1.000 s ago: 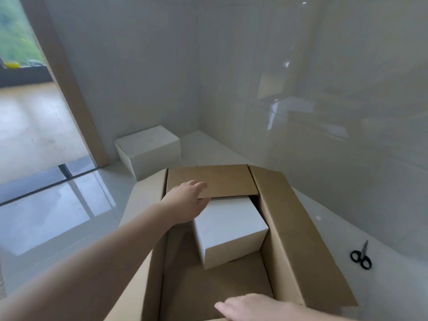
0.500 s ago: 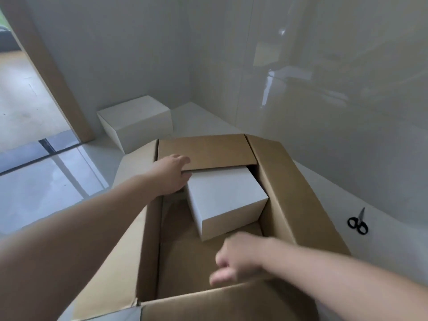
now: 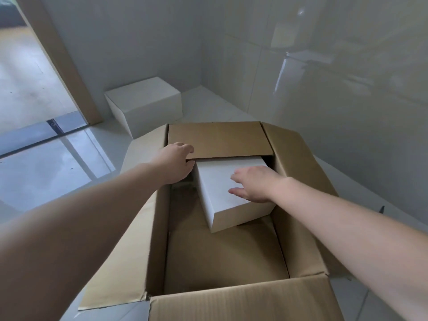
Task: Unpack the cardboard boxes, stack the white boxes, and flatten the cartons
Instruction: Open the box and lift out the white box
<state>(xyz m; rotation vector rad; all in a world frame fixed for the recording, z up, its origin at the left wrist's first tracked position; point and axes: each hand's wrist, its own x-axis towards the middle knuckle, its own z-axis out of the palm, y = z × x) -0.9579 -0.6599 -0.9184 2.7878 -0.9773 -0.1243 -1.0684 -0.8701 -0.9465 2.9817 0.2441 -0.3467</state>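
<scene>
Two hands are inside the open carton [image 3: 301, 181]. Left hand [image 3: 176, 163] sits at the far flap [image 3: 220, 139], fingers curled around its edge, pressed beside the white box [image 3: 215, 195]. Right hand [image 3: 252, 184] lies spread and flat on that box's top, gripping nothing. Box sits at the carton's far end, partly tucked under the flap; a second white box [image 3: 143, 103] stands by the wall. Risk: lifting could snag the box on the overhanging flap, or a flat palm could slip.
</scene>
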